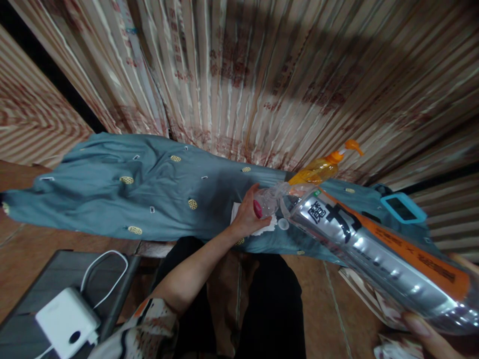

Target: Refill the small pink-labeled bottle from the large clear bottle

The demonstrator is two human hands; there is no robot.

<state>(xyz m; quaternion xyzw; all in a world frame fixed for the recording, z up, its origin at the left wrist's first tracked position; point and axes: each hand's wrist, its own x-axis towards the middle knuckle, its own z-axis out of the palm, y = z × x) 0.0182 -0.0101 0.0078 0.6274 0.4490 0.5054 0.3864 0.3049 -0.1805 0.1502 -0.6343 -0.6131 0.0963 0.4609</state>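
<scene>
Now the left hand (247, 215) curls its fingers around a small clear bottle (270, 199) above the blue-grey cloth (112, 194). The right hand (430, 335), low at the frame's corner, grips the base of a big clear bottle (377, 252) with an orange label, tipped so its neck meets the small one's mouth. Just behind stands an orange pump bottle (322, 169); a white cap (283, 224) lies on the cloth.

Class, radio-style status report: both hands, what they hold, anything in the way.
Left hand gripping small clear bottle. Right hand holding large bottle, tilted neck-to-neck. Loose white cap on blue cloth; orange pump bottle close behind.
</scene>
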